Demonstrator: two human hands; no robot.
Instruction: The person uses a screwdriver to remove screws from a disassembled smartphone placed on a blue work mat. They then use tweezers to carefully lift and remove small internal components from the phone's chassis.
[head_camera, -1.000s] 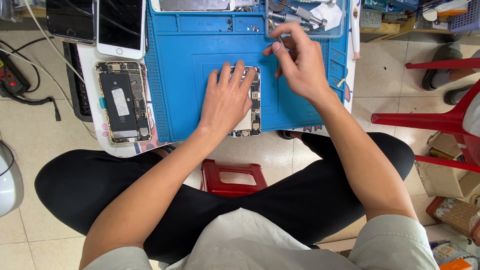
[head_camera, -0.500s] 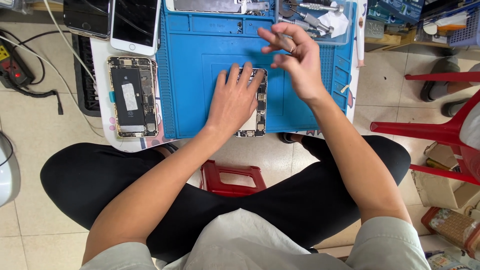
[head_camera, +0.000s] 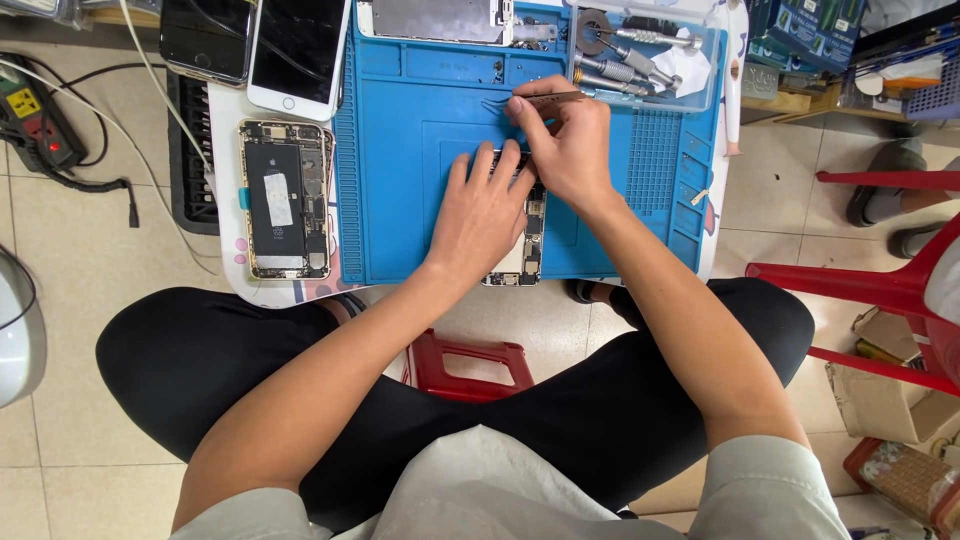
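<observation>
While the left hand (head_camera: 480, 215) presses flat on the opened phone (head_camera: 525, 245) mid blue mat (head_camera: 400, 200), the right hand (head_camera: 565, 150), fingers pinching tweezers (head_camera: 535, 99), has dropped from the mat's upper edge toward it.

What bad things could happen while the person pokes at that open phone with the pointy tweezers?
1. The thin metal tweezers in the right hand might slip and scratch the small parts.
2. The opened phone under the left hand overhangs the front edge of the blue rubber work mat, so a hard press could tip it off.
</observation>
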